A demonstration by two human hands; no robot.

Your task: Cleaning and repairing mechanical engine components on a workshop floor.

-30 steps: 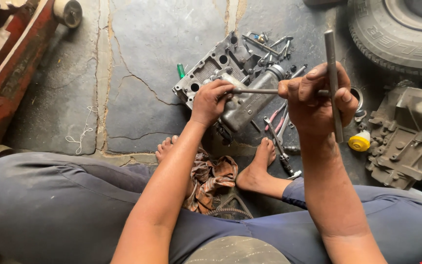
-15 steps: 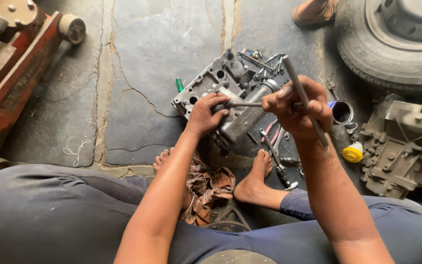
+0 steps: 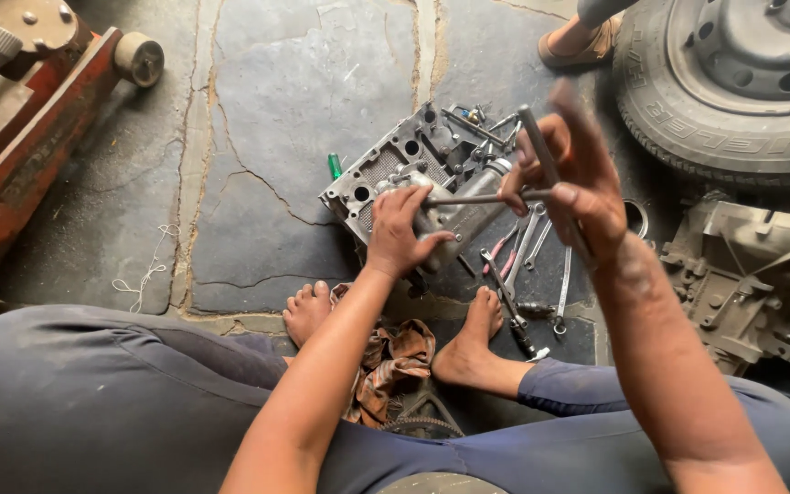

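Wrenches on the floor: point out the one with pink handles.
The pink-handled tool beside the metal block, really pliers; the wrenches around it are bare silver metal.
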